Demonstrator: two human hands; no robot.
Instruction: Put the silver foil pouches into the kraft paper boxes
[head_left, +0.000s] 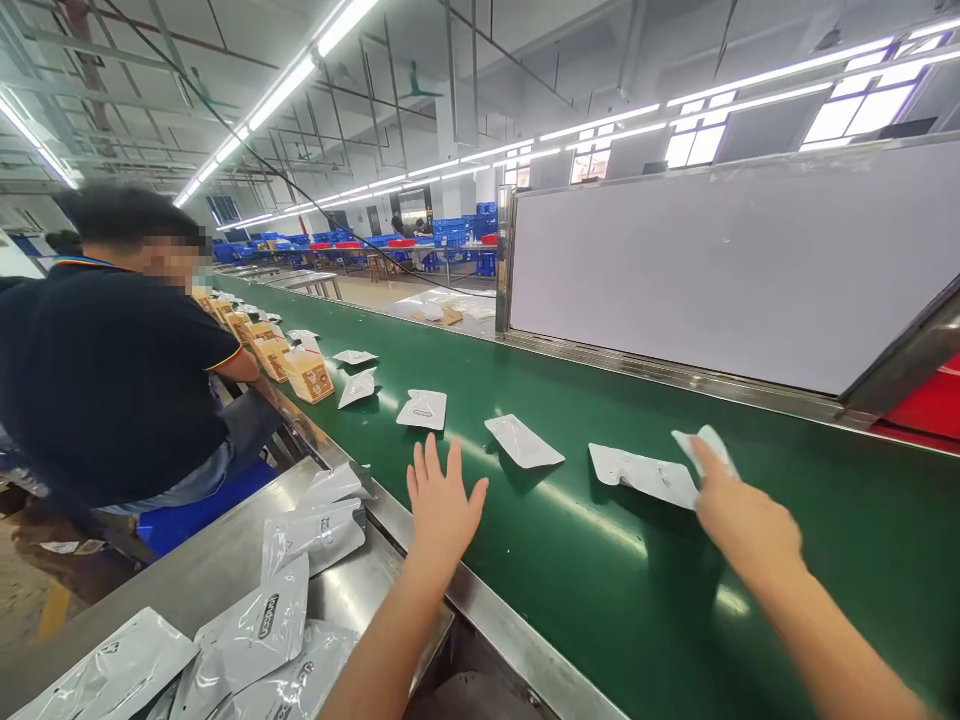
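The right hand (750, 525) seems to have its fingers clamped on a white pouch (718, 448) over the green belt (840, 540) (blur and an unseen thumb obscure the exact grip); a loose pinch could drop it across the neighbouring pouch (641, 473). The left hand (444, 500), fingers spread, hovers near a crumpled pouch (422, 409); a careless sweep could skew it.
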